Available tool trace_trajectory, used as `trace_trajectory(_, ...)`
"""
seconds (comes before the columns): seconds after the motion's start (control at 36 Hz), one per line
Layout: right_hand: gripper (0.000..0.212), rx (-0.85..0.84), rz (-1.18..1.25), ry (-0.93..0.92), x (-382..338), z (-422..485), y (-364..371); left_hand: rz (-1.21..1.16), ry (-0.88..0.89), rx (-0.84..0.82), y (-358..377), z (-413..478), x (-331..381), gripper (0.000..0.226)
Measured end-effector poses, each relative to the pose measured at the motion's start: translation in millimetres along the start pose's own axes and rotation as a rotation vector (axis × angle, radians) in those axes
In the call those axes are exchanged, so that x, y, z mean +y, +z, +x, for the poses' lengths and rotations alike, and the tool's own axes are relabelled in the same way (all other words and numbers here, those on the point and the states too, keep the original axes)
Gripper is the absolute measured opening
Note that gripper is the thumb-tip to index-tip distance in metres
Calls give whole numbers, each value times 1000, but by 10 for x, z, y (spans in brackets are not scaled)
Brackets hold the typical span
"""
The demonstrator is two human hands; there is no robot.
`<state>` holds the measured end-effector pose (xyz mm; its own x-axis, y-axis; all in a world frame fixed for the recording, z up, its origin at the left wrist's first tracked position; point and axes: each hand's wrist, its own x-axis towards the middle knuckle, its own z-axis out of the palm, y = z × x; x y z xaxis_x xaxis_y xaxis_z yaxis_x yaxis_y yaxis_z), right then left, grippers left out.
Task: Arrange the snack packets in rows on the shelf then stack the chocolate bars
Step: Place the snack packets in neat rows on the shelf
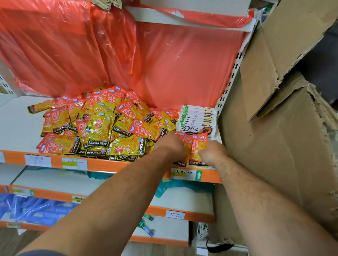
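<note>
Head camera: a bundle of snack packets (194, 148) is being gripped upright between the left hand (170, 145) and the right hand (211, 152), both hands clenched round its sides at the front right corner of the shelf (13, 125), apparently so that a row is being squared against the edge. The bundle is being kept just in front of the chocolate bars (197, 119), which are lying overlapped. The heap of snack packets (98, 124) is being left unsorted to the left.

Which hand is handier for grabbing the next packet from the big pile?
Probably the left hand: it sits at the edge of the pile, while the right hand is farther off, beyond the packets both hands grip.
</note>
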<state>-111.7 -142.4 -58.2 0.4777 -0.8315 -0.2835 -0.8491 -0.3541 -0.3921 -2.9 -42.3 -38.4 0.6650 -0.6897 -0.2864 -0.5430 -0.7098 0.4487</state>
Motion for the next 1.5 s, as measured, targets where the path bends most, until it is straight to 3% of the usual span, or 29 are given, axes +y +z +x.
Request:
trace_trajectory(0.06, 20, 25, 61, 13, -15, -14, -23, -94, -24, -2, 1, 0, 7, 11)
trace_trajectory(0.14, 29, 99, 209, 68, -53, -31, -69, -208, -37, 24, -57, -12, 4, 28)
trace_trajectory(0.28, 10, 206, 349, 101, -171, -88, -219, -267, -27, 107, -324, -91, -74, 14)
trace_trajectory(0.42, 19, 240, 491, -20, -412, -201, -305, -409, -30, 178, -644, -191, -261, 12)
trace_trajectory(0.53, 26, 209, 586, -93, -688, -323, -298, -521, -89, 271, -843, -258, -505, 10)
trace_trajectory(0.64, 19, 136, 684, -165, -965, -477, -296, -585, -153, 349, -1056, -393, -769, 30)
trace_trajectory(0.72, 42, 57, 761, -200, -1172, -503, -230, -625, -172, 384, -1225, -478, -1001, 32)
trace_trajectory(0.81, 46, -18, 774, -242, -1407, -437, -94, -669, -204, 432, -1366, -545, -1260, 32)
trace_trajectory(0.92, 28, -70, 769, -287, -1816, -618, 29, -653, -222, 475, -1560, -632, -1636, 28)
trace_trajectory(1.03, 7, -86, 730, -345, -2267, -713, 255, -708, -268, 566, -1743, -675, -2078, 40)
trace_trajectory(1.08, 21, -92, 710, -374, -2505, -768, 376, -709, -280, 591, -1856, -695, -2313, 40)
trace_trajectory(1.17, 10, -111, 715, -396, -2890, -903, 549, -685, -298, 642, -2071, -739, -2672, 27)
trace_trajectory(1.19, 23, -119, 732, -407, -3023, -954, 605, -672, -301, 647, -2143, -745, -2798, 19)
trace_trajectory(1.22, 22, -126, 728, -423, -3153, -989, 666, -660, -301, 651, -2214, -757, -2919, 15)
trace_trajectory(1.25, 10, -124, 695, -443, -3284, -1037, 723, -658, -302, 657, -2281, -768, -3044, 17)
trace_trajectory(1.5, 33, -171, 616, -569, -4452, -1394, 1308, -733, -335, 717, -2823, -940, -4232, 26)
